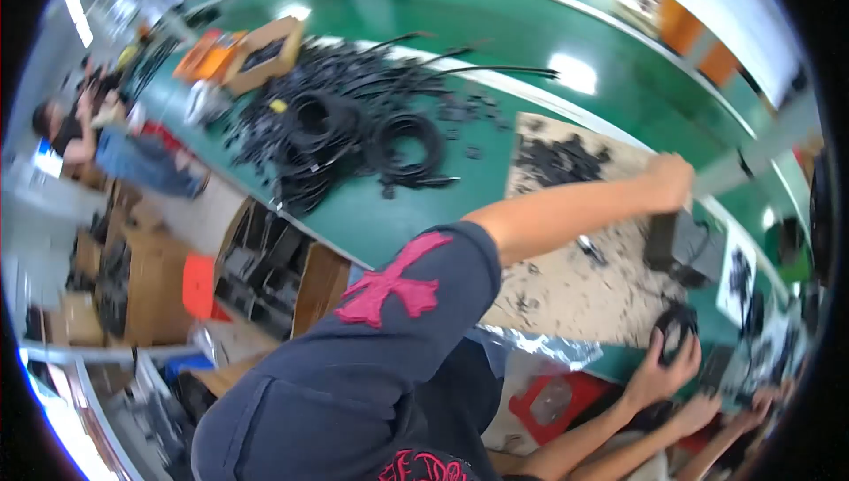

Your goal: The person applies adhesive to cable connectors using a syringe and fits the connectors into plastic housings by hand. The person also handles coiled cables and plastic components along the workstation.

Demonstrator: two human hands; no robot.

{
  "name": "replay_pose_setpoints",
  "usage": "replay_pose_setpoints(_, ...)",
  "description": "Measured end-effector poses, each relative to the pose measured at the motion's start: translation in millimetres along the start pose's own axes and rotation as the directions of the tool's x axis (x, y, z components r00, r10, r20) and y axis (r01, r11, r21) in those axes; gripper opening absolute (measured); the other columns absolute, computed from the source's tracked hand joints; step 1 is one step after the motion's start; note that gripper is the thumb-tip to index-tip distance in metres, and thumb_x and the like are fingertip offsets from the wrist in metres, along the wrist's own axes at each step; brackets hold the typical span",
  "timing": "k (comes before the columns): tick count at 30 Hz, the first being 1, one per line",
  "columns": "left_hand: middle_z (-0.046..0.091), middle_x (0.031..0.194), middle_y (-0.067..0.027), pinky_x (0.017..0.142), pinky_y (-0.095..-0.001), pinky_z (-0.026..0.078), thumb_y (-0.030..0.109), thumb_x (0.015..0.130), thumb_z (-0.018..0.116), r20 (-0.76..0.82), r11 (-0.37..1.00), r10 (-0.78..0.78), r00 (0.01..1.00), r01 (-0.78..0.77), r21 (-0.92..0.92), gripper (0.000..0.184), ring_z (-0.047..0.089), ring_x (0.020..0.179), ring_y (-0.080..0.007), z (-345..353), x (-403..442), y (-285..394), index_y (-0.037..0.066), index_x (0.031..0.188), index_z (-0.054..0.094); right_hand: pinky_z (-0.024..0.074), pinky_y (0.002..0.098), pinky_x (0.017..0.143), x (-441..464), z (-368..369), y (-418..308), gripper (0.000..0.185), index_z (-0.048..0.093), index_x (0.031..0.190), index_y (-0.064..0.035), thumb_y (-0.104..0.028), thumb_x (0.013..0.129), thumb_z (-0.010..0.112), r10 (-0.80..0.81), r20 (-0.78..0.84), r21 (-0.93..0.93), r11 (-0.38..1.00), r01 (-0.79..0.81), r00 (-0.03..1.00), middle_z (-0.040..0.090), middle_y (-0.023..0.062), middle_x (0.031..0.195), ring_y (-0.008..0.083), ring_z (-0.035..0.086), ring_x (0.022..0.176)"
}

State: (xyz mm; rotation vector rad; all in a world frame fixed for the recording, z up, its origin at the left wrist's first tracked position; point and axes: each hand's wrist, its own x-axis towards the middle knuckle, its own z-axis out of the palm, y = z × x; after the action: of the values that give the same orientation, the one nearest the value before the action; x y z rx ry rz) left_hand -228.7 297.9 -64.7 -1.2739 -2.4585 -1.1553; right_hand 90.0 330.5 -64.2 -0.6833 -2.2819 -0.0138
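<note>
My left hand [669,182] reaches across the bench at the end of my dark sleeve, fingers curled. It is at the top edge of a dark grey box-shaped block [676,247]; what the fingers hold, if anything, is hidden. Lower down, my right hand [665,366] grips a black ring-shaped coil [679,313] by its near side. Between them lies a tan board [553,300] scattered with small black scraps. A heap of black pieces [562,161] sits on its far part, and a small shiny metal tool [591,249] lies near the block.
Coiled black cables [407,149] and loose strips cover the green bench [482,185]. An open cardboard box [265,55] and an orange bin [208,55] stand farther off. Another person's hand [699,415] is close on the right. Someone sits at far left. Boxes and a red stool [566,401] are below.
</note>
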Motion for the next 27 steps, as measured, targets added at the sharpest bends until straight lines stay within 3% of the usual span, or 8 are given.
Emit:
replay_pose_setpoints(2,0.067,0.082,-0.0232,0.072,-0.048,0.053,0.023,0.078,0.064,0.011,0.993,-0.087,0.996,0.088,-0.077,0.025,0.066,0.079,-0.0401,-92.2,-42.9,22.7,-0.002,0.074,0.067,0.0475,0.0396,0.092,-5.5,-2.1,-41.5,0.022,0.065,0.109,0.0046,-0.009,0.092,0.066,0.029,-0.302,0.197,0.98,0.033,0.953,0.063,0.0168,0.112,0.0317,0.06,0.102)
replay_pose_setpoints(5,0.069,0.086,-0.0175,0.074,-0.0367,0.054,0.022,0.087,0.063,-0.459,0.949,-0.187,0.869,0.039,-0.312,0.024,0.068,0.079,-0.0287,-226.6,-149.8,16.9,-0.002,0.091,0.068,0.0493,0.0372,0.083,-4.0,-5.0,-193.2,0.018,0.065,0.097,0.005,0.005,0.079,0.06,-0.101,-0.05,0.829,0.551,0.098,0.994,0.065,0.0161,0.094,0.0306,0.062,0.092)
replay_pose_setpoints(9,0.069,0.086,-0.0062,0.068,-0.0259,0.05,0.017,0.099,0.054,-0.814,0.891,-0.424,0.398,0.346,-0.295,0.024,0.062,0.075,-0.0117,-350.9,-291.3,-27.6,-0.002,0.091,0.067,0.0512,0.0395,0.079,9.9,4.7,-377.7,0.024,0.064,0.101,-0.0031,-0.008,0.079,0.071,-0.656,-0.098,0.988,0.027,0.152,0.748,0.063,0.0133,0.093,0.0311,0.062,0.089)
replay_pose_setpoints(12,0.068,0.085,-0.0044,0.066,-0.0239,0.047,0.019,0.102,0.049,-0.853,0.833,-0.461,0.244,0.451,-0.321,0.03,0.056,0.072,-0.0086,-391.0,-382.6,-57.3,-0.002,0.088,0.065,0.0433,0.0455,0.096,-6.7,26.6,-487.0,0.037,0.062,0.107,-0.0009,-0.026,0.082,0.07,-0.804,-0.156,0.908,0.112,0.403,0.574,0.064,0.0126,0.098,0.0303,0.061,0.097)
replay_pose_setpoints(16,0.069,0.102,-0.0129,0.082,-0.0323,0.053,0.034,0.105,0.04,-0.743,0.707,-0.605,0.284,0.621,-0.338,0.047,0.065,0.092,-0.0192,-416.1,-427.5,-82.3,-0.005,0.102,0.066,0.029,0.0527,0.11,-22.0,53.1,-559.7,0.035,0.068,0.097,-0.0023,-0.031,0.078,0.072,-0.909,0.222,0.755,0.39,0.527,0.354,0.071,0.0151,0.092,0.0288,0.068,0.094)
replay_pose_setpoints(20,0.069,0.107,-0.0188,0.093,-0.0347,0.048,0.046,0.103,0.04,-0.649,0.724,-0.677,0.349,0.476,-0.499,0.061,0.065,0.102,-0.0247,-438.0,-410.2,-113.5,-0.01,0.109,0.065,0.0285,0.0531,0.109,3.0,50.1,-545.4,0.027,0.063,0.095,-0.0029,-0.027,0.083,0.066,-0.86,0.16,0.76,0.42,0.496,0.484,0.069,0.019,0.082,0.0341,0.068,0.085)
replay_pose_setpoints(24,0.066,0.116,-0.019,0.1,-0.0372,0.045,0.061,0.099,0.031,0.033,0.205,-0.778,0.627,0.304,-0.93,0.076,0.062,0.109,-0.0253,-443.5,-335.9,-132.5,-0.006,0.119,0.061,0.0316,0.0515,0.108,39.9,9.2,-508.0,0.025,0.058,0.099,-0.0038,-0.024,0.086,0.065,-0.846,-0.105,0.86,0.187,0.475,0.522,0.067,0.0154,0.081,0.0326,0.065,0.084)
replay_pose_setpoints(27,0.069,0.094,-0.0142,0.077,-0.0365,0.055,0.043,0.101,0.042,0.058,-0.033,-0.592,0.804,0.048,-0.998,0.05,0.066,0.08,-0.0234,-454.1,-273.7,-117.6,-0.002,0.097,0.062,0.0325,0.052,0.107,40.1,-33.4,-457.1,0.029,0.057,0.101,-0.0038,-0.022,0.082,0.07,-0.884,-0.082,0.782,0.23,0.58,0.461,0.064,0.0123,0.079,0.0292,0.064,0.08)
